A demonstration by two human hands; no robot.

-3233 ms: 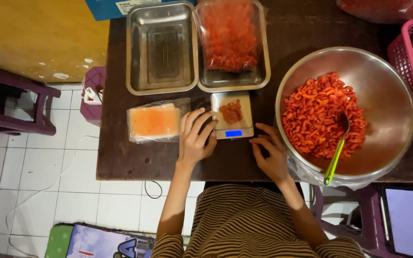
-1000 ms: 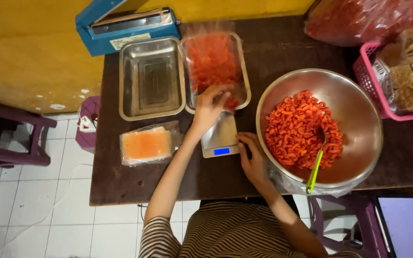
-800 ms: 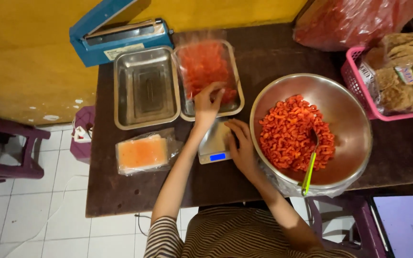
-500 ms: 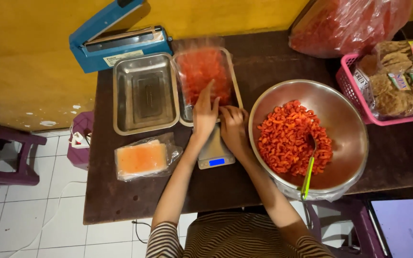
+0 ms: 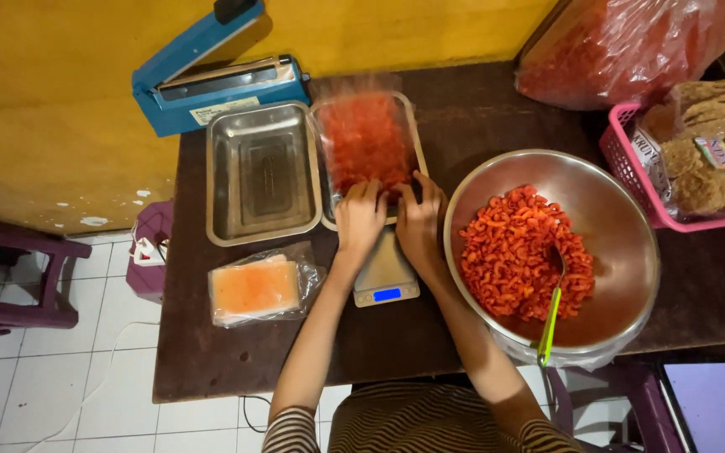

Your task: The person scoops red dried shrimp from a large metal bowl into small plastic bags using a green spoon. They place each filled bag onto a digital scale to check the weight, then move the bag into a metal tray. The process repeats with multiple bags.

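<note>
My left hand (image 5: 361,220) and my right hand (image 5: 418,222) rest side by side on the near end of a steel tray (image 5: 414,134) that holds clear bags of red-orange snacks (image 5: 365,143). Both sets of fingers press on the nearest bag at the tray's edge; how firmly they grip it is unclear. Just below my hands sits a small digital scale (image 5: 385,281) with a lit blue display and a bare platform. To the right stands a large steel bowl (image 5: 623,218) of loose red-orange snacks (image 5: 518,252) with a green-handled spoon (image 5: 551,315) in it.
An empty steel tray (image 5: 262,172) lies left of the filled one. A packet of orange-tinted plastic bags (image 5: 258,287) lies near the table's left front. A blue heat sealer (image 5: 211,71) stands at the back left. A pink basket (image 5: 631,180) of packaged snacks and a big bag of red snacks (image 5: 631,46) are at the right.
A small bag of snacks that was on the scale has gone onto the filled tray. Both hands moved from the scale up to the tray's near end. The view shifted upward.
</note>
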